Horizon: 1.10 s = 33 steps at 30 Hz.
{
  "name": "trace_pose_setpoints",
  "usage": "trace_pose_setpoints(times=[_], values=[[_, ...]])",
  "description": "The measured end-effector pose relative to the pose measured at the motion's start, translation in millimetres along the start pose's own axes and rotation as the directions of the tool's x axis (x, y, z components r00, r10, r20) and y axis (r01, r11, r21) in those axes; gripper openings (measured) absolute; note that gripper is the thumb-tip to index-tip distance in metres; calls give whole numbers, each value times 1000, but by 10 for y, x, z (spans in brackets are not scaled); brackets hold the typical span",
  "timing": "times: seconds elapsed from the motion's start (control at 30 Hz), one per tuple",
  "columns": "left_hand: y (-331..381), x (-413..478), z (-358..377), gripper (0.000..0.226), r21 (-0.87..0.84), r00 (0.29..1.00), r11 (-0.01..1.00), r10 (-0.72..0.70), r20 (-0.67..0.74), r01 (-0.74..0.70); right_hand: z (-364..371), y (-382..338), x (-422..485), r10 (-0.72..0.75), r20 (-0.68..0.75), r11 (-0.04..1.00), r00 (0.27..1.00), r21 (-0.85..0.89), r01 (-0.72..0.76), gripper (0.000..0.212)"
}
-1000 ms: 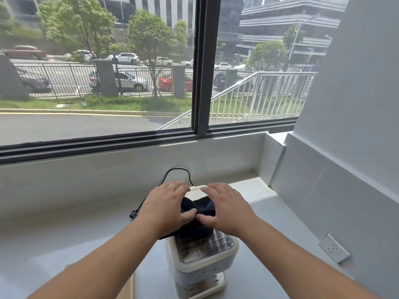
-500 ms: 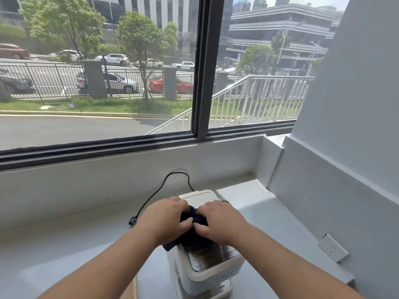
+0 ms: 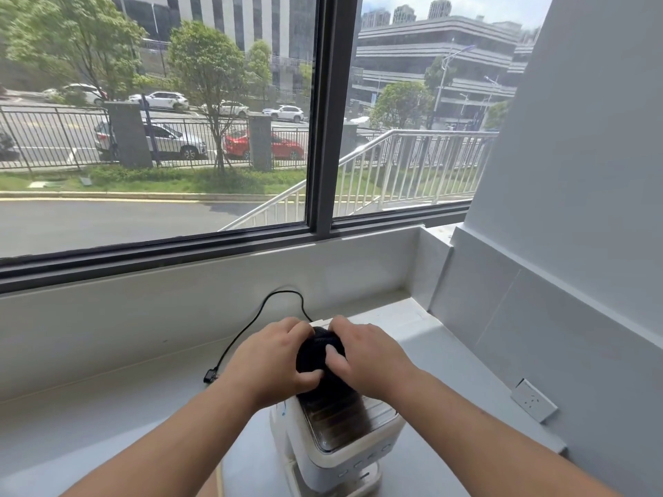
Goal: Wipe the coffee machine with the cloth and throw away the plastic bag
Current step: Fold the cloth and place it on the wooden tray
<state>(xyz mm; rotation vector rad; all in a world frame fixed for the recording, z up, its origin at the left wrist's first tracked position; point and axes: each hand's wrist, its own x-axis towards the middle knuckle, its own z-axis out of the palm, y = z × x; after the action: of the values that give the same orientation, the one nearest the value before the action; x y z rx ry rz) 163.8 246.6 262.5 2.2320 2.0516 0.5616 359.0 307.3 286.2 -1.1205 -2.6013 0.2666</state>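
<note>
- The window [image 3: 158, 138] fills the far side of your view, with a dark frame post just right of centre and a street with parked cars beyond the glass.
- The white counter [image 3: 107, 417] runs beneath it from the left edge to the grey wall on the right.
- Your coffee machine [image 3: 337, 439] stands on the counter at the near centre, white, with a clear ribbed top panel.
- Your left hand [image 3: 272, 360] and right hand [image 3: 366, 356] sit side by side on top of the machine, fingers curled and pressing inward, both gripping the cloth between them.
- The cloth [image 3: 317, 353] is a dark bunched wad, resting on the far part of the machine's top.
- A black cord [image 3: 251, 324] loops from behind the machine toward the left, its plug lying on the counter.
- A white wall socket [image 3: 533, 400] sits low on the right wall.
</note>
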Motion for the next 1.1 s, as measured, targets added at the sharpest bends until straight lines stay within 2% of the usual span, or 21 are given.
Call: trace_pose_setpoints(times=[0.2,0.37,0.47,0.53,0.67,0.73,0.87,1.0,1.1], values=[[119,46,-137,21,8,994,1000,-17,-105,18,-152,41,9,-52,-87,998,995,36,55,20],[241,70,-293,20,15,988,999,-45,-150,47,-195,175,17,-35,-121,996,992,75,44,19],[312,96,-372,23,-96,975,988,-136,-177,120,-180,249,-4,-26,-118,992,993,121,40,19],[362,130,-420,28,-174,968,972,-185,-171,155,-163,294,-23,-34,-128,989,991,138,52,33],[472,210,-524,31,-227,972,962,-186,-144,150,-166,363,-22,-17,-127,992,992,123,32,90],[534,233,-571,30,-229,973,963,-178,-150,141,-203,387,9,-13,-132,994,991,107,27,97],[634,272,-663,23,-203,963,968,-188,-194,148,-318,471,98,-70,-165,992,984,94,87,85],[731,301,-782,18,-80,940,981,-190,-283,174,-440,552,180,-131,-188,982,973,109,154,63],[764,321,-837,22,-92,920,975,-221,-324,202,-503,601,235,-158,-175,975,972,127,181,42]])
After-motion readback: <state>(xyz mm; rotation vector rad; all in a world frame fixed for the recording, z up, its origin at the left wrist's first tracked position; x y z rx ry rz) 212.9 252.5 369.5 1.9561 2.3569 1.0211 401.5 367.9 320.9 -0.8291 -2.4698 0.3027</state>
